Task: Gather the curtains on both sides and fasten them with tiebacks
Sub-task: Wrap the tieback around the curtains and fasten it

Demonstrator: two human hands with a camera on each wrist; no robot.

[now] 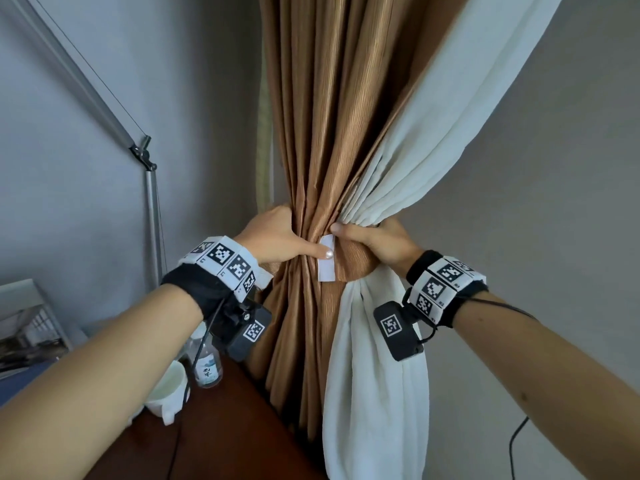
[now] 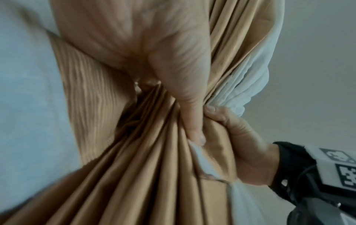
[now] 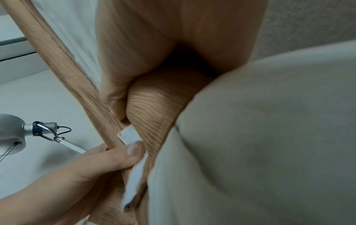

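A brown curtain and a white sheer curtain are bunched together at waist height. A ribbed brown tieback wraps the bundle; its end carries a white fastening strip. My left hand curls round the bundle from the left, its thumb pressing on the white strip. My right hand grips the tieback and the gathered cloth from the right, thumb on top. The right wrist view shows the tieback, the strip and the left thumb. The fingers behind the curtains are hidden.
A metal lamp arm rises along the wall at left. Below stands a dark wooden table with a white cup, a small bottle and a framed picture. A black cable hangs at lower right.
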